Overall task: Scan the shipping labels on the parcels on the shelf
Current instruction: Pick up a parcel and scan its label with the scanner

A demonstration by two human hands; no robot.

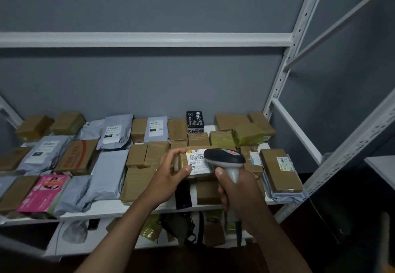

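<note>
A: Obs. 1, left hand [171,171]: fingers curled round the left end of a small brown cardboard parcel [197,163], thumb pressed on its white shipping label [199,162]. Parcel is lifted just above the other boxes on the white metal shelf [111,207].

B: Right hand [237,189]?

A: Wrapped tight round the grey handle of a grey-and-black handheld barcode scanner [226,160]. Scanner head sits over the label's right edge and hides part of it.

B: Relative position?

A: Parcel lies between both hands, touching the left, just beside the right.

B: Surroundings?

A: Brown cartons, grey poly mailers [106,172], one pink printed packet [43,192] at front left, one black box with white lettering [195,120] at the back
</note>
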